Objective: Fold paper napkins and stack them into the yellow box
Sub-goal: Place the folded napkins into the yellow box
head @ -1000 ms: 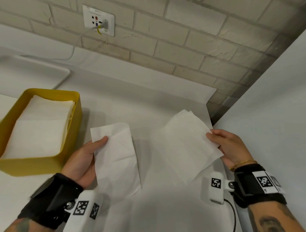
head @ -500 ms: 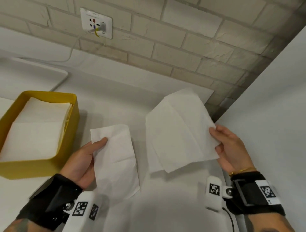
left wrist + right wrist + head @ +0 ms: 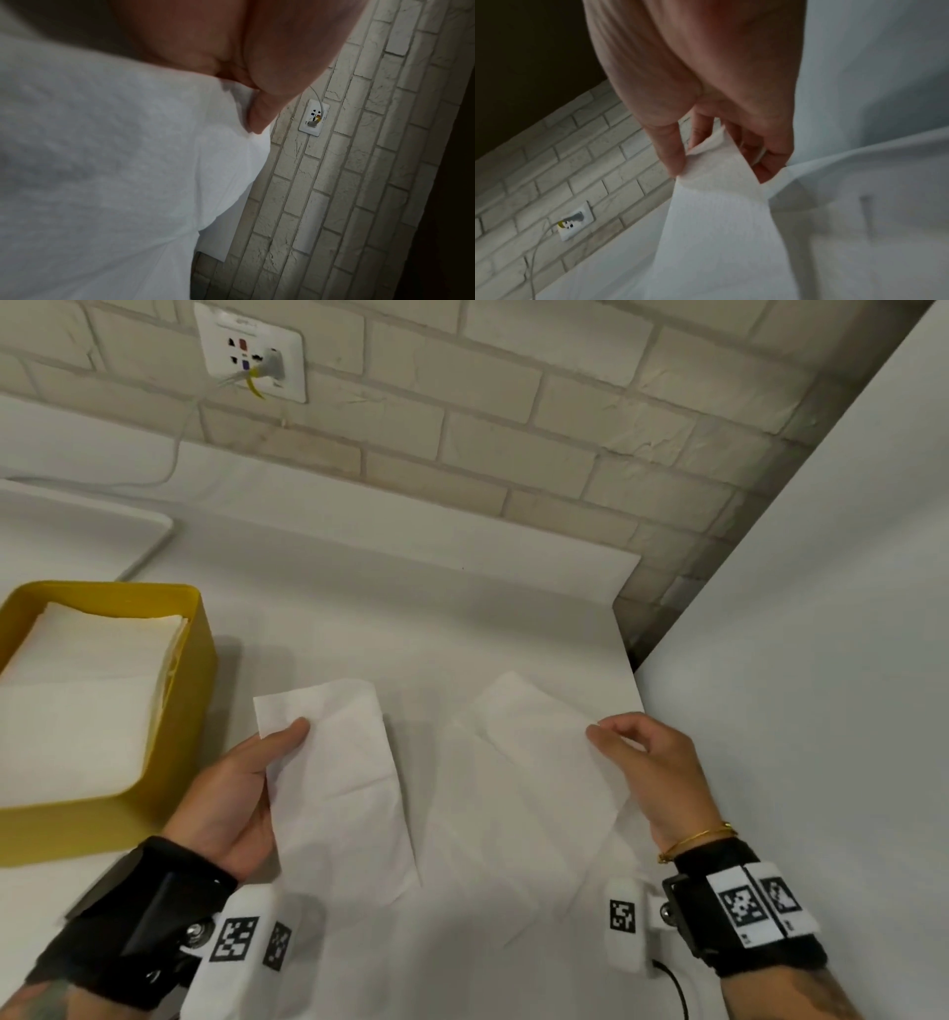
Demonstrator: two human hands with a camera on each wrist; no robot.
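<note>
My left hand [image 3: 241,793] holds a folded white napkin [image 3: 339,788] by its left edge, thumb on top; the left wrist view shows the thumb [image 3: 262,109] pressed on that napkin [image 3: 102,162]. My right hand [image 3: 647,762] pinches the right edge of a larger unfolded napkin [image 3: 534,793] that hangs low over the white table [image 3: 411,618]. In the right wrist view the fingers [image 3: 672,150] pinch the napkin's corner [image 3: 718,203]. The yellow box [image 3: 200,670] stands at the left with a stack of folded napkins [image 3: 87,690] inside.
A white tray [image 3: 102,531] lies behind the box at the far left. A brick wall [image 3: 513,428] with a socket and plugged cable [image 3: 251,356] runs along the back. A white panel [image 3: 821,660] borders the table's right edge.
My right hand lifted the unfolded napkin up off the table half a second ago and has now brought it back down, nearer to me. The left hand and its folded napkin stayed put.
</note>
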